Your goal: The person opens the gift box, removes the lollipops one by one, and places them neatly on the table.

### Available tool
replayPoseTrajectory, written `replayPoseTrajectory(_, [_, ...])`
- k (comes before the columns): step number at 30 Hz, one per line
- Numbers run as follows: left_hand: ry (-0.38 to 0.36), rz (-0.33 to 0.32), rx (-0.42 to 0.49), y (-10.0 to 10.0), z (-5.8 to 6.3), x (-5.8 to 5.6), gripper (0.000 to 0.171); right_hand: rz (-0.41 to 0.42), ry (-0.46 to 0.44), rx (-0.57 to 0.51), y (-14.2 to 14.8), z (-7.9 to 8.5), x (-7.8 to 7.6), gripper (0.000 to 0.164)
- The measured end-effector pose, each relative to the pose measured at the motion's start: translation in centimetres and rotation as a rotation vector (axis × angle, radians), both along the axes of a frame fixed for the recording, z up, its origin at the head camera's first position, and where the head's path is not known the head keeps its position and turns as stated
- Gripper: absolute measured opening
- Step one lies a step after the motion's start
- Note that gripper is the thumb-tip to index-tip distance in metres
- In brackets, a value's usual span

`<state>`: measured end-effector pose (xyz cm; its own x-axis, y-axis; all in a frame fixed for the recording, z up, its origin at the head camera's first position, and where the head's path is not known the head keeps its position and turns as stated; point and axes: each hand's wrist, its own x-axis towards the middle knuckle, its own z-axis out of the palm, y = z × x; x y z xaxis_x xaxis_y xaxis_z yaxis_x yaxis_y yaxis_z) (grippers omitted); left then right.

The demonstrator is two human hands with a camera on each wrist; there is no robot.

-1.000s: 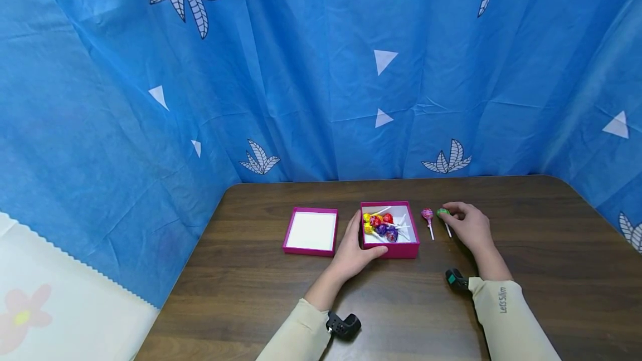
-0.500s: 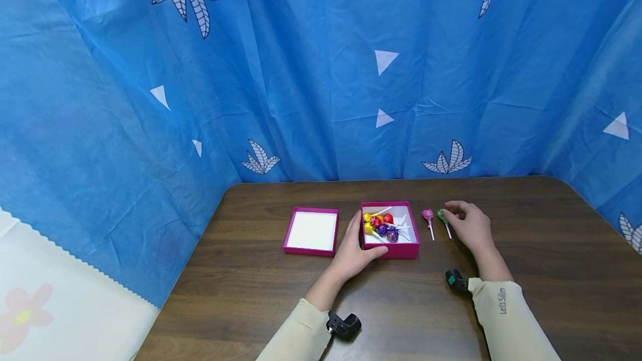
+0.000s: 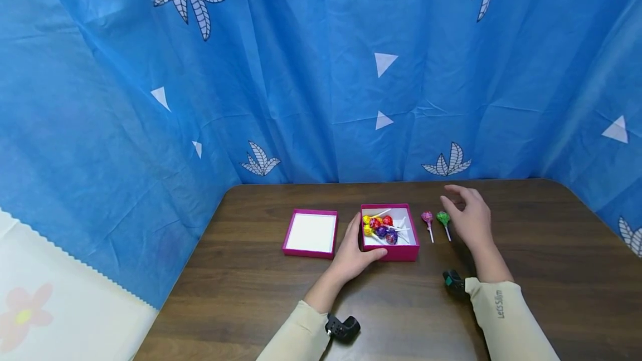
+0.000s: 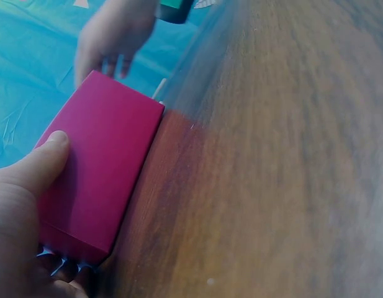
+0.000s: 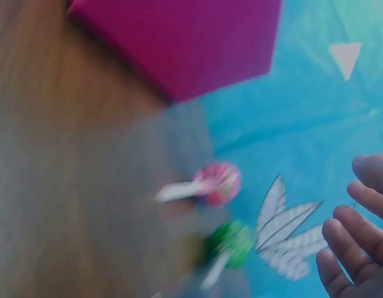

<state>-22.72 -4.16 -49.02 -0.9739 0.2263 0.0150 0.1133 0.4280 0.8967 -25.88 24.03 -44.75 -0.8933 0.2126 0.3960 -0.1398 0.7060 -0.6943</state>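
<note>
My left hand (image 3: 351, 252) grips a magenta box (image 3: 401, 252) at its near left corner. In the left wrist view the thumb (image 4: 51, 152) lies on the front wall and the other fingers sit around the side, partly hidden. Inside the box are several lollipops (image 3: 381, 229) with yellow, red and purple wrappers. To its right, a pink lollipop (image 3: 427, 218) and a green lollipop (image 3: 443, 218) lie side by side, sticks toward me. Just behind and right of the green one, my right hand (image 3: 471, 219) hovers with nothing in it, fingers apart, as the right wrist view also shows.
A magenta lid (image 3: 311, 233), white inside, lies upturned left of the box. Brown wood-grain tabletop (image 3: 411, 305) extends around everything. A blue printed curtain (image 3: 311, 71) hangs along the table's back edge. Dark wrist devices (image 3: 343, 328) sit on both cuffs.
My right hand has let go of the green lollipop and moved up and away, leaving it on the table beside the pink one. The left hand stays on the box.
</note>
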Motion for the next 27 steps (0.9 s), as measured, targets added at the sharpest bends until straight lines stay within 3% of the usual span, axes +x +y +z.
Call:
replayPoseTrajectory(6, [0.015, -0.005, 0.0, 0.0, 0.1, -0.2, 0.103, 0.034, 0.106, -0.047, -2.3, 2.3, 0.3, 0.037])
replayPoseTrajectory(11, [0.022, -0.003, -0.003, 0.0, 0.2, -0.3, 0.103, 0.098, 0.138, -0.028, -4.2, 2.9, 0.5, 0.036])
replayPoseTrajectory(20, [0.017, -0.01, -0.01, -0.3, 0.1, -0.3, 0.103, 0.211, 0.093, -0.003, -6.9, 2.2, 0.6, 0.04])
replayPoseTrajectory(27, [0.025, -0.019, -0.004, -0.2, -0.1, -0.2, 0.103, 0.309, 0.005, 0.063, -8.5, 1.4, 1.1, 0.043])
